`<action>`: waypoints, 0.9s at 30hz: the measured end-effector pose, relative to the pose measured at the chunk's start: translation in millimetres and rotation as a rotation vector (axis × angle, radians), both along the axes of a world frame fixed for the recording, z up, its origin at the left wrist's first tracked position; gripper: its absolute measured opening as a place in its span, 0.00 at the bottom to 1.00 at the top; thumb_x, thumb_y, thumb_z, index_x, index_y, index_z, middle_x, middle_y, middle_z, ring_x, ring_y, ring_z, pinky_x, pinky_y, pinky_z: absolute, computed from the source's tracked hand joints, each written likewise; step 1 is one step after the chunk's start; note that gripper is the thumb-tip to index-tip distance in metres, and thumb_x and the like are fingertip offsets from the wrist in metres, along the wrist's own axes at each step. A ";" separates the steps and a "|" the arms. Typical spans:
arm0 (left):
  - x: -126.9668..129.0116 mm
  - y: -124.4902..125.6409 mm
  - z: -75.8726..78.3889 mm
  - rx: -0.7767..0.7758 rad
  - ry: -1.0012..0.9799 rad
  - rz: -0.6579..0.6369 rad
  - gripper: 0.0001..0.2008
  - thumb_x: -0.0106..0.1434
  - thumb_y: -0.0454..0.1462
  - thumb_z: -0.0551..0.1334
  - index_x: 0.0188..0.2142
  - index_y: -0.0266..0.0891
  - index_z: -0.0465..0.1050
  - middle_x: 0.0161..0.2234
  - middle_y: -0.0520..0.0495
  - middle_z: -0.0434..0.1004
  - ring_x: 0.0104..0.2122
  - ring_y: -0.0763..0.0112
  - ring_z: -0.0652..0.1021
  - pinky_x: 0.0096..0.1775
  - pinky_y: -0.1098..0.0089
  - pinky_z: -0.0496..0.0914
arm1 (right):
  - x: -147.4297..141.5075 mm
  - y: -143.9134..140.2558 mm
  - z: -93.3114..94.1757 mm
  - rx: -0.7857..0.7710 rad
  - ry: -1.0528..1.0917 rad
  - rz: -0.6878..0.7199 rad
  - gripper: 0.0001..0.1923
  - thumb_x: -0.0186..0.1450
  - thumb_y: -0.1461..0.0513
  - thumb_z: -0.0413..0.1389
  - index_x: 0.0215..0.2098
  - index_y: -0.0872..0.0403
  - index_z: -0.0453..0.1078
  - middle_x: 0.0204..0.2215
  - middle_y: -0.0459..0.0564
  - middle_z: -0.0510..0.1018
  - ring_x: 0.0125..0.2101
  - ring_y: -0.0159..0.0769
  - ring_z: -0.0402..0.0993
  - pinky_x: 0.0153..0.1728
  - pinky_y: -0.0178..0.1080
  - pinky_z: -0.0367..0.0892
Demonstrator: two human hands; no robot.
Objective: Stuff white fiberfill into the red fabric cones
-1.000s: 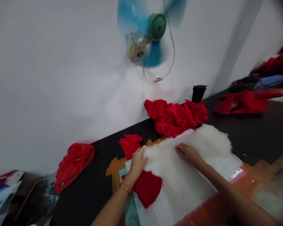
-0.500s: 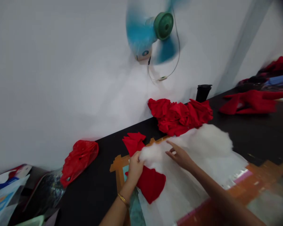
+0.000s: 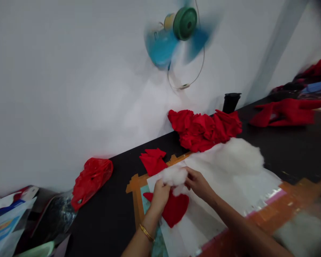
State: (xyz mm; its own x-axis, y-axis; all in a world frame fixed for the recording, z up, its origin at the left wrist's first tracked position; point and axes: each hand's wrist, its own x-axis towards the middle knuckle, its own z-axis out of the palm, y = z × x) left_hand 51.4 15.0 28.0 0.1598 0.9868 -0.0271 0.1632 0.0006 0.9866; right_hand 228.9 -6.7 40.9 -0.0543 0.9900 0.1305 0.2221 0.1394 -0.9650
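Note:
Between my two hands is a white tuft of stuffing (image 3: 173, 175). My left hand (image 3: 161, 194) is closed on its left side, above a red felt piece (image 3: 176, 210) lying on the white sheet (image 3: 203, 210). From the right, my right hand (image 3: 199, 182) pinches the tuft's other edge, fingertips partly hidden by it. A larger heap of white stuffing (image 3: 239, 156) rests on the sheet's far right. Just beyond my left hand lie folded red cloth pieces (image 3: 153, 161).
A crumpled red cloth pile (image 3: 204, 130) sits against the wall, with a black cup (image 3: 231, 102) behind. To the left is a red plastic bag (image 3: 92, 182). More red cloth (image 3: 289, 113) lies on the right. A blue fan (image 3: 186, 23) spins on the wall. Orange tape (image 3: 136, 184) edges the sheet.
My right hand has come left and down, from pointing above the sheet to gripping the tuft. My left hand has shifted slightly right with the stuffing.

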 end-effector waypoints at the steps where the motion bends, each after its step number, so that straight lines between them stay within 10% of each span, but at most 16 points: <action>1: -1.1 0.5 -0.4 -0.022 0.002 -0.002 0.10 0.54 0.42 0.61 0.27 0.37 0.74 0.28 0.44 0.81 0.30 0.62 0.78 0.37 0.65 0.72 | 2.1 2.4 -1.1 0.007 -0.028 -0.061 0.10 0.59 0.60 0.48 0.33 0.54 0.69 0.18 0.41 0.68 0.19 0.29 0.64 0.21 0.32 0.60; 12: -16.3 10.8 3.5 -0.141 -0.007 0.102 0.17 0.57 0.50 0.60 0.26 0.37 0.69 0.23 0.48 0.76 0.22 0.70 0.76 0.28 0.71 0.68 | 44.7 20.4 -21.2 -0.031 -0.153 -0.334 0.18 0.62 0.50 0.50 0.20 0.52 0.61 0.16 0.42 0.63 0.21 0.32 0.61 0.23 0.34 0.55; 21: 13.6 4.6 7.9 -0.069 -0.081 0.042 0.14 0.57 0.47 0.62 0.28 0.38 0.68 0.25 0.53 0.70 0.26 0.72 0.72 0.32 0.72 0.68 | 28.2 5.9 -7.5 -0.217 0.050 -0.060 0.23 0.61 0.47 0.56 0.46 0.54 0.72 0.19 0.42 0.72 0.17 0.31 0.64 0.16 0.32 0.58; 27: 22.4 1.0 8.0 -0.083 -0.027 -0.054 0.12 0.58 0.44 0.59 0.24 0.38 0.69 0.23 0.51 0.71 0.24 0.72 0.70 0.27 0.72 0.64 | 23.9 6.3 -13.6 -0.195 0.265 -0.059 0.18 0.58 0.52 0.55 0.38 0.56 0.75 0.34 0.54 0.82 0.34 0.44 0.78 0.36 0.42 0.73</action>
